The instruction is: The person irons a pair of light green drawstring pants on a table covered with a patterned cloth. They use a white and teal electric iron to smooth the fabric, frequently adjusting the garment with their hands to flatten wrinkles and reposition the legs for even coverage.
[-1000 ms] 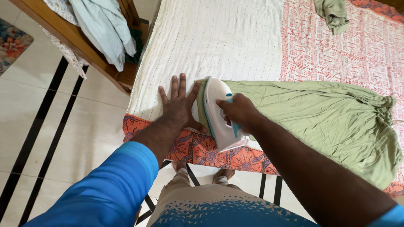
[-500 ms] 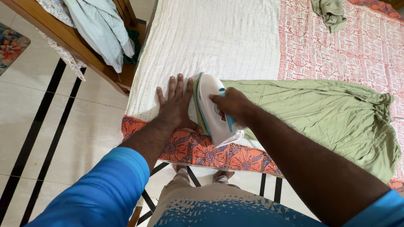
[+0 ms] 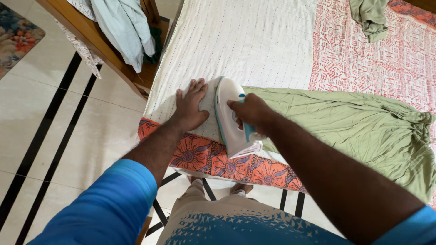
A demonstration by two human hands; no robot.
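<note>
A white clothes iron [image 3: 228, 114] with a teal handle rests on the left end of a wrinkled green garment [image 3: 359, 129] spread across the bed. My right hand [image 3: 251, 112] grips the iron's handle. My left hand [image 3: 190, 107] lies flat, palm down, fingers close together, on the white quilted sheet [image 3: 245, 41] just left of the iron, beside the garment's edge. The garment's right end is gathered near the frame's right edge.
A red patterned cover [image 3: 368, 59] lies under the sheet, with an orange floral border [image 3: 213, 163] at the near edge. Another green cloth [image 3: 370, 16] sits at the far right. A wooden piece of furniture [image 3: 104, 45] with draped clothes [image 3: 127, 29] stands left. My feet stand on tiled floor [image 3: 54, 118].
The iron slid left to the garment's end. My left hand shifted slightly left and drew its fingers together. The camera view moved a little.
</note>
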